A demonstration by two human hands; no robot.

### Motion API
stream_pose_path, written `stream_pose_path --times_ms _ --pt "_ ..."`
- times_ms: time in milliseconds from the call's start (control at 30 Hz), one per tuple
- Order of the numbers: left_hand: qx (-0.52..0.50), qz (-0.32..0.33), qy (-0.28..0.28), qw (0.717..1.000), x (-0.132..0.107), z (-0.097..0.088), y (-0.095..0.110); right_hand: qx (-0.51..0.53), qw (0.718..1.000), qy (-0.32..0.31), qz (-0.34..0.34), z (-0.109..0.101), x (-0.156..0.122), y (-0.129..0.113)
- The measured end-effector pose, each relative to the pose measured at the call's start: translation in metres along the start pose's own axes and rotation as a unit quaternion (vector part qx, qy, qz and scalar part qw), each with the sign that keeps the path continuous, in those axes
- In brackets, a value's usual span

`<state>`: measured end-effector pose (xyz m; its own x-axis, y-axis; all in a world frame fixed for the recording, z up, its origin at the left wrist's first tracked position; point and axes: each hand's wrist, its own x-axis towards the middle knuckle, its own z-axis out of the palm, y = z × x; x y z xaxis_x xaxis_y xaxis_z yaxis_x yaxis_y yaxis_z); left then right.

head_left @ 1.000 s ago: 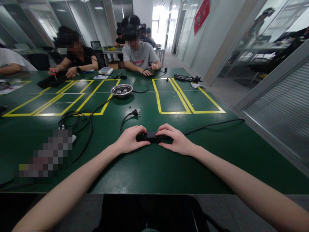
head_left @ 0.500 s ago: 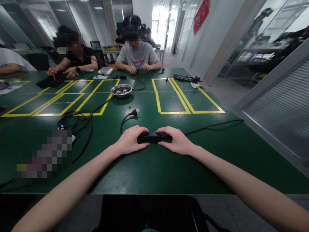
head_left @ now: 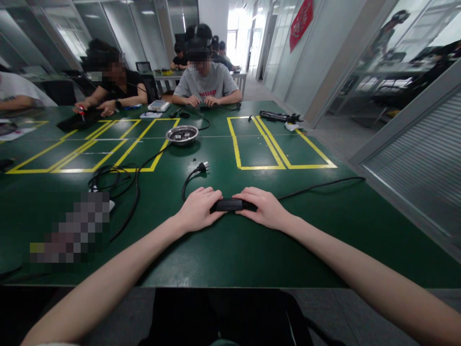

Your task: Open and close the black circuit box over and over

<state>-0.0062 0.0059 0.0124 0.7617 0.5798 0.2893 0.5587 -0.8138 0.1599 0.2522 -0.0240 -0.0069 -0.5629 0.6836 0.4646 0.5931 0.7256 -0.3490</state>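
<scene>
Black, hard-looking plastic: the power adapter [head_left: 229, 205] is sitting just below the centre of the frame, lying crosswise over the table [head_left: 230, 259]. Whether it is touching the tabletop, I'm not able to tell.

Left hand [head_left: 199, 209] is clamping its left end, fingers curling over the far side, thumb pressing the near side. Right hand [head_left: 264, 209] is gripping the right end the same way. Hands are staying clear of each other, mid-case showing between them.

Handling, my guess: I'm expecting a light-to-moderate, compact load, stiff, not squashing under finger pressure. Smooth faces are probably feeling a bit slick; not fragile, though the cord exits are likely being the weak spots. Best hold: the long sides, close to each end, where the thumbs are opposing the fingers now. I'm avoiding lifting by the leads.

Leads: plug cord [head_left: 184, 187] is bending up behind the left hand to a pronged plug [head_left: 203, 167]; black cable [head_left: 320, 185] is running from behind the right hand toward frame right. Both joints are hiding behind the hands.
</scene>
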Motion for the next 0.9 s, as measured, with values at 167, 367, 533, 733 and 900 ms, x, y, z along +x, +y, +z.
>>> stream_pose_path --times_ms 167,367,533,733,900 --pt "0.034 0.035 0.016 0.999 -0.002 -0.003 0.002 -0.037 0.999 -0.003 -0.035 -0.007 0.002 -0.008" --pt "0.032 0.045 0.033 0.998 -0.003 -0.002 0.000 -0.061 0.997 0.021 -0.040 -0.005 0.002 -0.014" --pt "0.022 0.060 0.044 0.997 -0.003 0.000 0.002 -0.043 0.997 0.024 -0.058 -0.005 0.003 -0.016" --pt "0.013 0.069 0.057 0.996 -0.003 0.003 0.006 -0.048 0.997 0.021 -0.056 -0.004 0.003 -0.015" --pt "0.019 0.088 0.059 0.994 -0.004 0.004 0.008 -0.065 0.994 0.042 -0.084 -0.002 0.002 -0.015"
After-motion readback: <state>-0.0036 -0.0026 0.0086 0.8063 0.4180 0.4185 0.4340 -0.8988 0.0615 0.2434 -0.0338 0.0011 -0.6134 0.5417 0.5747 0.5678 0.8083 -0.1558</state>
